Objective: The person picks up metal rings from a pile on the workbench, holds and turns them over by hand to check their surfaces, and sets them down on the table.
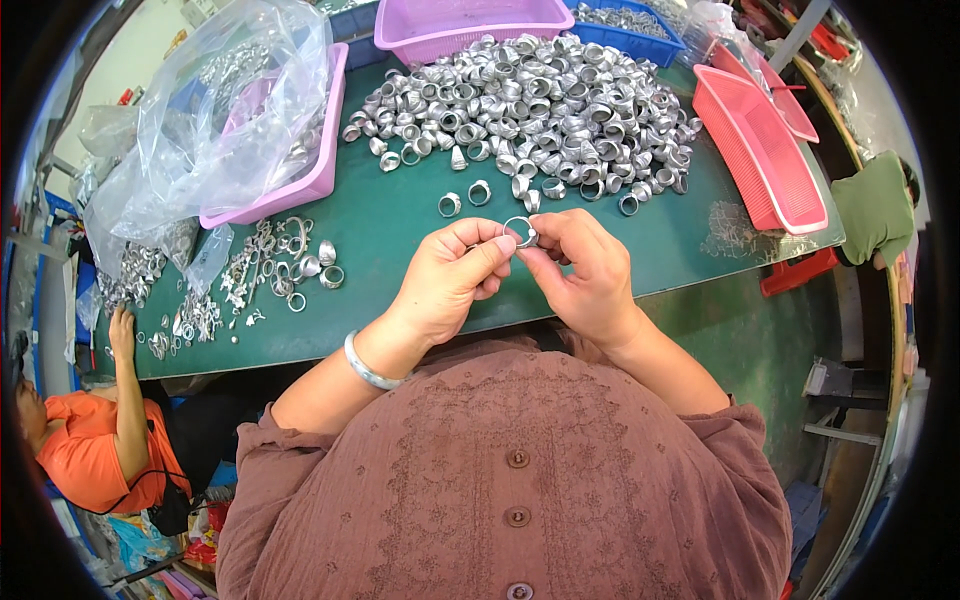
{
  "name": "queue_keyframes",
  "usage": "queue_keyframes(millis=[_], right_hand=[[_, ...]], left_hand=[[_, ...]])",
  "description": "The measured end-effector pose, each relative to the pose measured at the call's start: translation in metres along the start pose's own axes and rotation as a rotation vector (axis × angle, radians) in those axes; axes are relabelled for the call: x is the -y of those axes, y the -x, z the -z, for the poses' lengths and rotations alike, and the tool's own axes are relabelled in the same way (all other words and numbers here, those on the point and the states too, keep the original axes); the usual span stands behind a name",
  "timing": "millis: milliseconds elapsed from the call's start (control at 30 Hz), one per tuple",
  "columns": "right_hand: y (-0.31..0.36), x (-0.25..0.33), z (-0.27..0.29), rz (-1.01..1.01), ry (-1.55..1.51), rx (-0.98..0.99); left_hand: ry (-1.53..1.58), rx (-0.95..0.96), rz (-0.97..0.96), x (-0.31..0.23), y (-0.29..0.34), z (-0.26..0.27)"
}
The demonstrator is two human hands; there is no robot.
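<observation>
Between my two hands, over the near part of the green table, is a silver-coloured ring (519, 228). The thumb and forefinger of my left hand (450, 272) pinch its left side. My right hand (583, 268) pinches the right side the same way; its fingertips cover part of the band. A big heap of similar metal rings (560, 110) lies just beyond my hands. Two loose rings, one of them this ring (449, 205), stand apart in front of the heap, close to my left hand.
A purple basket (325, 150) under clear plastic bags (240, 110) stands at the left. Small metal pieces (265, 255) lie before it. Pink baskets (765, 150) are at the right, a blue tray (640, 35) behind. A person in orange (120, 445) reaches onto the table's left end.
</observation>
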State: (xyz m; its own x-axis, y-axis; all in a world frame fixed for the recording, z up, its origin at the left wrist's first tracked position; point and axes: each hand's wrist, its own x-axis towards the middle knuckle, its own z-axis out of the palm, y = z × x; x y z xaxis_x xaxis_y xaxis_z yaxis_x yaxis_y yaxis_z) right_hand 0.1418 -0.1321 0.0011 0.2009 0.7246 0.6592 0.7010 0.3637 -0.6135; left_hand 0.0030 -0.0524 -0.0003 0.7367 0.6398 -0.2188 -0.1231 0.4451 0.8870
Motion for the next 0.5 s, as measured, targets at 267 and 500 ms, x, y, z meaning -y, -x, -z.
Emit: queue_keyframes(millis=[267, 500], right_hand=[[-0.0012, -0.0010, 0.0011, 0.012, 0.003, -0.010], [-0.0014, -0.0027, 0.0026, -0.015, -0.058, -0.010]], left_hand=[[-0.030, 0.008, -0.042, -0.0005, 0.0007, -0.0008], [0.006, 0.012, -0.013, -0.0037, -0.0004, -0.0011]])
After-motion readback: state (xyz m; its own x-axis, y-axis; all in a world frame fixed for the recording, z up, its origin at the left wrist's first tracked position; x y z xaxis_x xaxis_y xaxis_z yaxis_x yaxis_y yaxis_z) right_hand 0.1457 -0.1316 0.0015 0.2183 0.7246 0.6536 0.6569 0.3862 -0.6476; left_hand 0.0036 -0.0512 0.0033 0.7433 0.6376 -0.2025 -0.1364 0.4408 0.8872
